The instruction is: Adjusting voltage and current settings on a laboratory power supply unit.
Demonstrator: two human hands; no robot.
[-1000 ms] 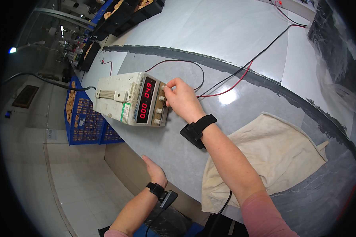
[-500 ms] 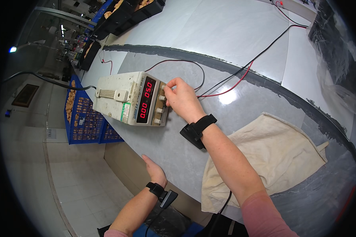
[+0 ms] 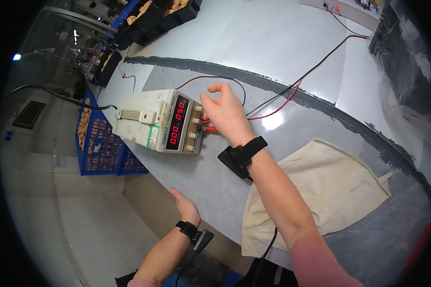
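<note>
A benchtop power supply with a lit red digital display lies at the left of the table, its row of knobs facing right. My right hand is just right of those knobs, thumb and bent index finger apart, with nothing visible between them. Under its palm, a red plug and thin leads meet the front panel. My left hand is at the table's near edge, one digit stretched out and the others largely hidden; it holds nothing that I can see. Both wrists wear black straps with a small device.
A beige cloth lies beneath and beside my right forearm. Red and black leads cross the table. Blue crates stand beyond the left edge, black trays at the far left. Plastic-wrapped dark material is at far right.
My right hand has come off the power supply's knob and moved slightly right, its fingers opening. The red plug now shows below it. My left hand has hardly moved.
</note>
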